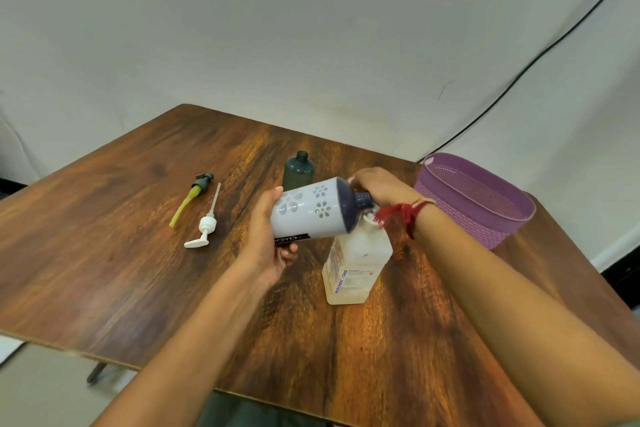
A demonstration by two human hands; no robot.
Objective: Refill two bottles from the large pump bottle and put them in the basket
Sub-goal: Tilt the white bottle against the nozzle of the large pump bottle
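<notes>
Floral bottle [311, 211], tilted, base gripped by left hand [268, 243], neck gripped by right hand [379, 187], above large bottle [353, 270]; basket [460, 215] at its 2 o'clock

White bottle [311, 213] with grey flower pattern and navy shoulder, dark green bottle [298, 174], cream large bottle [358, 265] with purple lettering, purple woven-pattern basket [460, 218], white pump [205, 229], grey pump [203, 181] with seemingly yellowish tube, brown wood-grain table [121, 236], red wrist thread [398, 215]
</notes>
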